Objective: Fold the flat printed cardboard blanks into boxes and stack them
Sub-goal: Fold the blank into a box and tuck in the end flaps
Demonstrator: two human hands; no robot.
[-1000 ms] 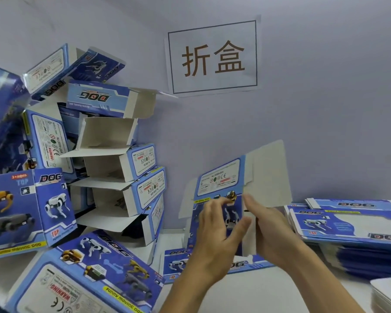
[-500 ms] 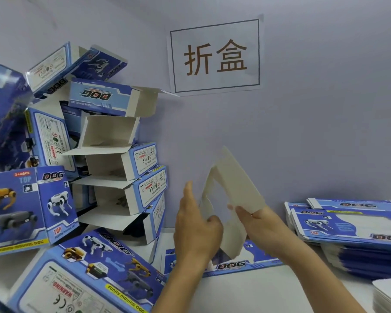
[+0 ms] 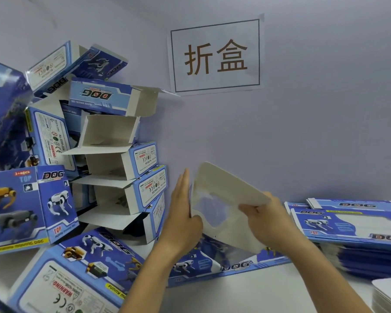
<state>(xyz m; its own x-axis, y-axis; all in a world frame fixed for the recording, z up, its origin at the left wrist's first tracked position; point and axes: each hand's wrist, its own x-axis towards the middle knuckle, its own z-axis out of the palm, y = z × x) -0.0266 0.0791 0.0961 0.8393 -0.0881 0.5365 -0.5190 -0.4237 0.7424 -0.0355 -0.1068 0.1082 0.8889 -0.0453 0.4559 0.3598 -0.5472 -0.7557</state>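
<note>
The cardboard blank (image 3: 221, 199), white inside facing the camera, is held up at lower centre of the frame above the surface (image 3: 246, 292). The left hand (image 3: 182, 213) presses flat, fingers straight, against its left edge; the right hand (image 3: 265, 222) pinches its right panel. Folded boxes (image 3: 113, 154) pile at left; flat blanks (image 3: 352, 224) stack at right.

A pale lilac wall (image 3: 314, 120) (evenly lit) carries a taped paper sign (image 3: 215, 55) above a white tabletop (image 3: 246, 294).
</note>
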